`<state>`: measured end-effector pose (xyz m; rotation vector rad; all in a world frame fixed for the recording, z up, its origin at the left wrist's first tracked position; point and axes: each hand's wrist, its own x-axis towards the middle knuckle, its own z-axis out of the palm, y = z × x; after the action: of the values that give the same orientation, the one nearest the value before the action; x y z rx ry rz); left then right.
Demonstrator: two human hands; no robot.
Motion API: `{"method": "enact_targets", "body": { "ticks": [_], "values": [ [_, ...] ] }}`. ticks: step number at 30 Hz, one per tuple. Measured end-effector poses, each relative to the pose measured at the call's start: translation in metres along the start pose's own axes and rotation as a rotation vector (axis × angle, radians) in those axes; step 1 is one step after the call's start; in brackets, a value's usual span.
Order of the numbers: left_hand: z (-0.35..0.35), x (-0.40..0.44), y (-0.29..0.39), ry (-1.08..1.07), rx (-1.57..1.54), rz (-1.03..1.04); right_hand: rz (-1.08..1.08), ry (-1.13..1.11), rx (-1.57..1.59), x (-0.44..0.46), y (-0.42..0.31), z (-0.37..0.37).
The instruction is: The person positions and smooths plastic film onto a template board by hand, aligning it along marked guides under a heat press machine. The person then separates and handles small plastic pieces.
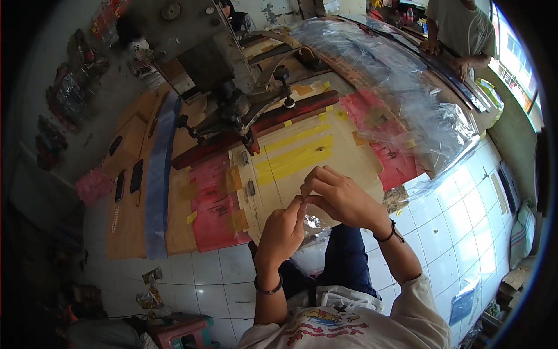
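Both my hands meet over the front edge of the work table. My left hand has its fingers pressed together at the tips, touching those of my right hand, whose fingers are curled and pinched. Just below the fingertips hangs a clear plastic piece, shiny and partly hidden; which hand holds it is hard to tell. Beyond them lies a tan board with yellow tape strips and small metal pieces along its left side.
A black machine with knobs and a red bar stands behind the board. Plastic-covered material spreads to the right. A person works at the upper right. Phones lie left of a blue strip. A stool stands lower left.
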<state>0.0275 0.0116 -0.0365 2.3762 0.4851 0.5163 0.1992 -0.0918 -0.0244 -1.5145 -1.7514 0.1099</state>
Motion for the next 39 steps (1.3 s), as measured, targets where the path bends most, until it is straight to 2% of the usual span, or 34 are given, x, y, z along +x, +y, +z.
{"method": "enact_targets", "body": {
  "ticks": [3,7,10,14,23,26,29,31,33,35,36,37,38,39],
  "values": [
    [0.0,-0.003,-0.011,-0.132,-0.525,-0.25,-0.05,0.042,-0.11,-0.002,-0.004,0.004],
    [0.016,-0.011,-0.029,-0.03,-0.817,-0.089,-0.022,0.137,-0.213,-0.006,-0.006,0.022],
    [0.021,-0.017,-0.031,-0.025,-1.256,-0.136,-0.055,0.159,-0.206,-0.005,-0.009,0.028],
    [0.021,-0.021,-0.032,0.016,-1.167,-0.217,-0.047,0.165,-0.194,-0.004,-0.008,0.04],
    [0.014,-0.024,-0.036,0.025,-1.41,-0.231,-0.155,0.25,-0.242,-0.011,-0.014,0.044],
    [0.013,-0.026,-0.036,0.114,-1.466,-0.277,-0.27,0.29,-0.238,-0.009,-0.019,0.043],
    [0.006,-0.033,-0.075,0.183,-1.538,-0.133,-0.253,0.324,0.118,-0.022,-0.034,0.031],
    [-0.015,-0.039,-0.081,0.42,-1.624,-0.061,-0.223,0.573,0.528,-0.04,-0.037,0.019],
    [-0.039,-0.056,-0.125,0.53,-1.737,0.156,-0.193,0.762,0.452,-0.064,-0.027,-0.006],
    [-0.076,-0.096,-0.169,0.808,-1.666,0.113,-0.068,0.998,0.331,-0.096,-0.017,-0.034],
    [-0.094,-0.123,-0.201,0.899,-1.495,0.189,-0.071,1.088,0.337,-0.124,-0.006,-0.053],
    [-0.113,-0.156,-0.234,0.981,-1.319,0.261,0.134,1.542,0.383,-0.144,0.002,-0.071],
    [-0.134,-0.19,-0.262,1.088,-1.194,0.28,0.186,1.453,-0.016,-0.172,0.007,-0.108],
    [-0.157,-0.229,-0.289,1.191,-1.062,0.297,0.047,1.48,0.014,-0.224,0.021,-0.151]
  ]
}}
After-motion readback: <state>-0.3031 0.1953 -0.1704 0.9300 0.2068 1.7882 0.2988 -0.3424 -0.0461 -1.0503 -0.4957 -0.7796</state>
